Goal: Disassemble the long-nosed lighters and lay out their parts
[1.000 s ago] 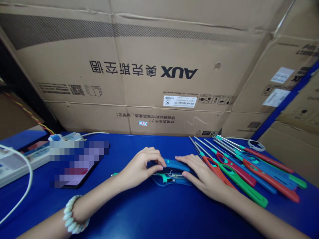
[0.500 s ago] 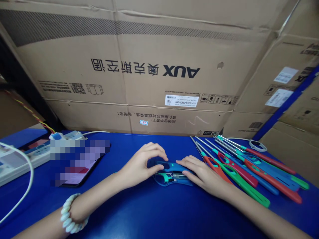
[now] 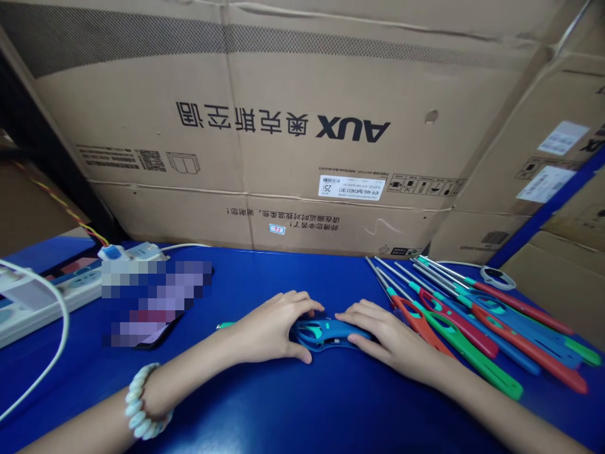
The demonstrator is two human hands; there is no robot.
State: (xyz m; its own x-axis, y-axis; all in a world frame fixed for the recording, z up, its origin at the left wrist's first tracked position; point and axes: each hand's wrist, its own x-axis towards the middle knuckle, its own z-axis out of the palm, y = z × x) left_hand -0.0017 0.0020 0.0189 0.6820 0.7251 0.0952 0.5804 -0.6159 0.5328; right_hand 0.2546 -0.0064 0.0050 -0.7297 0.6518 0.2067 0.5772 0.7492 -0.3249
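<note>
Blue lighter [image 3: 345, 329]: long-nosed type, lying on the blue table [image 3: 269, 403] before me, between my two hands, nose to the left; its metal tip [image 3: 218, 326] shows past my left forearm [image 3: 201, 353]

Left hand [image 3: 271, 328]: thumb and fingers spread apart around the trigger end; whether the palm bears on the shell I cannot tell

Right hand [image 3: 390, 334]: clamped on the handle end, fingers on the far side, thumb on the near side

Teal trigger [image 3: 309, 331]: visible in the finger loop, partly behind the blue plastic

Seam: upper half lies over the lower, with a dark gap along the near edge and small inner parts just visible in it

Alignment: I judge the two outlines should match at loop and handle before any force goes on

Pressure: best straight down and even from both hands; squeezing only the handle end could tip the loop end up

Risk: a part or wire caught in the gap, I think; worth a look along the near edge first

Steadying: left thumb would serve better against the lower half, as the tabletop looks slick

Elbow room: orange lighter [image 3: 411, 321] lies just beyond my right hand, so small wrist movements suit
</note>
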